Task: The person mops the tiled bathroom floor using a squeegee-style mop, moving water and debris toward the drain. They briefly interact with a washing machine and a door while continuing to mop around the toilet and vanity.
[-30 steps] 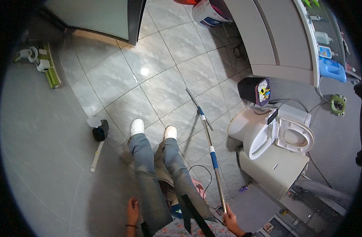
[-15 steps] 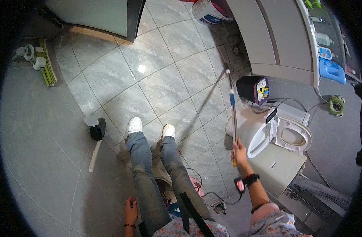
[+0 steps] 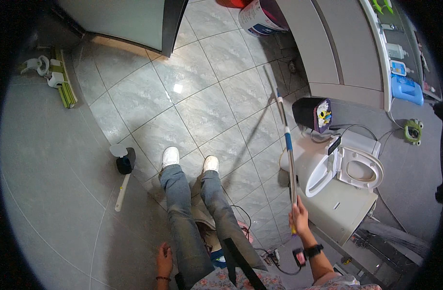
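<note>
My right hand [image 3: 300,216] is wrapped round the lower end of a long-handled floor tool, close to its yellow tip. The pole [image 3: 289,145] is silver with a blue sleeve and slants away from me past the toilet. At its far end is a narrow, strip-like head [image 3: 270,81], seen edge-on near the dark floor corner; I cannot tell whether it touches the tiles. My left hand [image 3: 164,261] hangs beside my left thigh next to the grey wall, fingers loosely curled, with nothing visible in it.
Right of the pole stand a black waste bin [image 3: 310,113] and a toilet [image 3: 323,169] with its lid raised. A toilet brush [image 3: 122,191] in a dark holder is on the left wall. Ahead are a door [image 3: 168,29] and a white bucket [image 3: 260,19]. Cables lie behind my legs.
My right hand has drawn back towards me and slightly right, bringing the pole with it. The tool's head has swung to a different angle. My left hand stays by my thigh.
</note>
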### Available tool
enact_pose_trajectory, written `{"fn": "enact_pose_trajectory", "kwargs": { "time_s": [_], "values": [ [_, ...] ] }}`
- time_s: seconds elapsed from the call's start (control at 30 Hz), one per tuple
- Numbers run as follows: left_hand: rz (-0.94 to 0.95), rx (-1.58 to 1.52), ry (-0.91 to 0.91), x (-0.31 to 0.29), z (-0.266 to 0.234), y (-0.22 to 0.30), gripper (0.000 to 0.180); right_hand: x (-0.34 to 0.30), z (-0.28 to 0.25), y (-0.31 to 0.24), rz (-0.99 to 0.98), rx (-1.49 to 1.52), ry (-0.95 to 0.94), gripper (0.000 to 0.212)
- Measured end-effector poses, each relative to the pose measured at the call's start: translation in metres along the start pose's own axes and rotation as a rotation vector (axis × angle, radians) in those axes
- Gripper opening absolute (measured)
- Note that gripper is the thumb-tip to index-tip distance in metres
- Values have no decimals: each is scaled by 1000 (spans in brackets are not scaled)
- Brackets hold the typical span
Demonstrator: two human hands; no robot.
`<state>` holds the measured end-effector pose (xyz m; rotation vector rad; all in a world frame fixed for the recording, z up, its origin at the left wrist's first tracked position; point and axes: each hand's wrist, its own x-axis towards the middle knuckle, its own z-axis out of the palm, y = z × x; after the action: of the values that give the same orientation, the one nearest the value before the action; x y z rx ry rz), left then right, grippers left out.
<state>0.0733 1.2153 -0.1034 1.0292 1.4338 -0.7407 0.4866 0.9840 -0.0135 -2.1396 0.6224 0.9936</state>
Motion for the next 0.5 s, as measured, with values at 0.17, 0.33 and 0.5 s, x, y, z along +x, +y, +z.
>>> {"fn": "enact_pose_trajectory", "kwargs": {
  "time_s": [0.17,0.33,0.5],
  "values": [
    [55,7,19,-1,2,8,39,-84,-32,33,134,-59,-47,53],
    [159,121,51,-1,2,13,37,-124,-39,62,307,111,-40,55],
    [188,191,82,-11,2,27,36,-114,-46,79,295,173,1,53]
  ]
}}
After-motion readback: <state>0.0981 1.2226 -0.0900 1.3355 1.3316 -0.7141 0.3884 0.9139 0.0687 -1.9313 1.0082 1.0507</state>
